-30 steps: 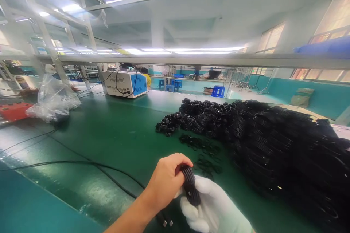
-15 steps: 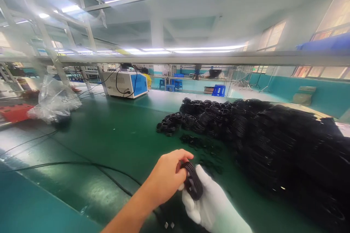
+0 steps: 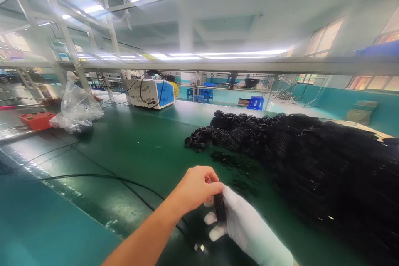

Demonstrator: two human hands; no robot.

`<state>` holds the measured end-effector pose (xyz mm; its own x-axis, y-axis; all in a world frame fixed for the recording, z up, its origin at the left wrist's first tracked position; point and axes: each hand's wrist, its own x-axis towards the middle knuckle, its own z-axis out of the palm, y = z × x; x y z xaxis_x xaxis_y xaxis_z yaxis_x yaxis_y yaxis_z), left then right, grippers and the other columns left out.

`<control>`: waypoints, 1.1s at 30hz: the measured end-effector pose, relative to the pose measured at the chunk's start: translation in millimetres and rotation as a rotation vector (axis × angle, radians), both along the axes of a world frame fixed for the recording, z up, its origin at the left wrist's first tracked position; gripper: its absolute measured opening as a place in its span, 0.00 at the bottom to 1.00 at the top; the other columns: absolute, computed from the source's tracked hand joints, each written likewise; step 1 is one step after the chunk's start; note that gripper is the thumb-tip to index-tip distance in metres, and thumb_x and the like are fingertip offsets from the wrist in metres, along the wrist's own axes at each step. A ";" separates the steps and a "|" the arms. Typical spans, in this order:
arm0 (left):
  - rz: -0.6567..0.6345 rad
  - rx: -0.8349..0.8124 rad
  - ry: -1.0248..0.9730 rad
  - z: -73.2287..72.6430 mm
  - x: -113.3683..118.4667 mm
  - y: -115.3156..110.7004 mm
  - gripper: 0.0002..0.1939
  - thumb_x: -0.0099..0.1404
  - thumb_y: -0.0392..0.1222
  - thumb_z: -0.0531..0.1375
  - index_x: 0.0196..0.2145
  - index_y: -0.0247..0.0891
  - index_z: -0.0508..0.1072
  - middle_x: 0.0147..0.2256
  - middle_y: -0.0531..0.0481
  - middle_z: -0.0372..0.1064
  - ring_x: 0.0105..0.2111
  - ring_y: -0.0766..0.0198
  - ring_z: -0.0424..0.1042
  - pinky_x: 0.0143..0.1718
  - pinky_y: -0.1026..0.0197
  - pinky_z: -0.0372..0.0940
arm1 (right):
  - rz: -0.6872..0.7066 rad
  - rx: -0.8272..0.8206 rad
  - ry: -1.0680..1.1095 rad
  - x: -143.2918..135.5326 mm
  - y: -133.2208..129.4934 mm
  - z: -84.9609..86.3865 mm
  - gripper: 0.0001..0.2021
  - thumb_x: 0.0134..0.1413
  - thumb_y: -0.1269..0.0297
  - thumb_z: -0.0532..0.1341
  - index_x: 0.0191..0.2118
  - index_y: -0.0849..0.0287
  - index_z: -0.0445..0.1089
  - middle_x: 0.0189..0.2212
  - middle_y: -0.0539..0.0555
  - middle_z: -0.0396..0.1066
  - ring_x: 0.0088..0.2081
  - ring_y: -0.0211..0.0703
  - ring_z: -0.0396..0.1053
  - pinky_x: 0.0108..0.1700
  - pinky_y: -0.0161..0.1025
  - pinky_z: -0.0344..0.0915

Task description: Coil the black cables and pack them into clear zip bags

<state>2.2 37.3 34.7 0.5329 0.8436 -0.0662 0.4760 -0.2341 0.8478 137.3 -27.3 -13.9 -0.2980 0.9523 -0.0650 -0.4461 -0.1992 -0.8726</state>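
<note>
- The grip of the left hand [image 3: 198, 187], bare, is nearly closed: thumb and forefinger pinch the far end of a black coil [image 3: 220, 210] of cable.
- The grip of the right hand [image 3: 246, 224], in a white glove, is partly closed around the same coil, its palm side along the right and its fingertips, a little spread, at the left and near end.
- For good handling, the gloved hand should cradle the coil without squeezing it flat, while the bare fingers press the turns level and leave no loop standing out; a loose pinch could let the turns spring apart.
- The coil sits between the hands, above the near part of the green tabletop [image 3: 140, 153]. Its long axis runs roughly near to far, and it is seen almost edge-on; which way its cable ends point, I cannot tell.
- Just left of the gloved fingers and nearer are two small pale metal ends [image 3: 202, 248]; what they join is too dark to tell.
- Beyond the hands lie thin black loops [image 3: 233, 162], with a big heap of black coils [image 3: 327, 166] filling the right.
- A loose black cable [image 3: 93, 175] crosses the near left.
</note>
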 end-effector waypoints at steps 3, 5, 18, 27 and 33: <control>-0.002 -0.023 -0.014 -0.9 -0.1 2.0 0.12 0.54 0.50 0.58 0.28 0.38 0.71 0.23 0.54 0.67 0.21 0.67 0.68 0.20 0.67 0.60 | 0.070 0.024 0.120 0.6 1.1 -3.8 0.18 0.54 0.52 0.54 0.42 0.62 0.62 0.37 0.56 0.62 0.29 0.37 0.65 0.23 0.35 0.66; 0.003 -0.040 -0.013 -0.6 -0.6 3.1 0.13 0.53 0.51 0.58 0.28 0.38 0.71 0.23 0.54 0.67 0.21 0.66 0.68 0.20 0.66 0.61 | 0.064 0.049 0.049 1.5 0.6 -4.0 0.19 0.51 0.55 0.58 0.46 0.60 0.61 0.40 0.57 0.61 0.32 0.39 0.66 0.25 0.37 0.67; 0.073 -0.301 -0.290 -15.1 -6.7 -29.8 0.06 0.54 0.40 0.58 0.26 0.36 0.63 0.19 0.59 0.57 0.20 0.73 0.55 0.20 0.69 0.50 | 0.045 0.054 0.025 2.1 -5.1 10.2 0.20 0.41 0.63 0.67 0.41 0.61 0.63 0.39 0.56 0.66 0.43 0.49 0.68 0.47 0.51 0.64; -0.010 -0.289 -0.293 -16.4 -8.0 -26.9 0.07 0.58 0.42 0.53 0.25 0.36 0.62 0.21 0.56 0.60 0.21 0.71 0.58 0.23 0.67 0.53 | 0.080 0.058 0.083 3.1 -6.6 9.1 0.17 0.47 0.66 0.63 0.44 0.62 0.63 0.40 0.56 0.66 0.43 0.46 0.66 0.46 0.49 0.64; 0.191 0.356 -0.071 -12.3 -9.9 -33.0 0.16 0.53 0.29 0.51 0.38 0.43 0.69 0.36 0.54 0.66 0.33 0.68 0.66 0.36 0.65 0.60 | 0.133 0.053 0.049 3.6 -8.5 9.7 0.19 0.44 0.66 0.64 0.44 0.60 0.63 0.41 0.55 0.64 0.42 0.46 0.67 0.39 0.44 0.67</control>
<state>-7.7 4.2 22.4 0.3572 0.8914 0.2788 0.4822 -0.4317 0.7623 140.8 -35.8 -4.2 -0.4232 0.9060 0.0017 -0.4609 -0.2137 -0.8614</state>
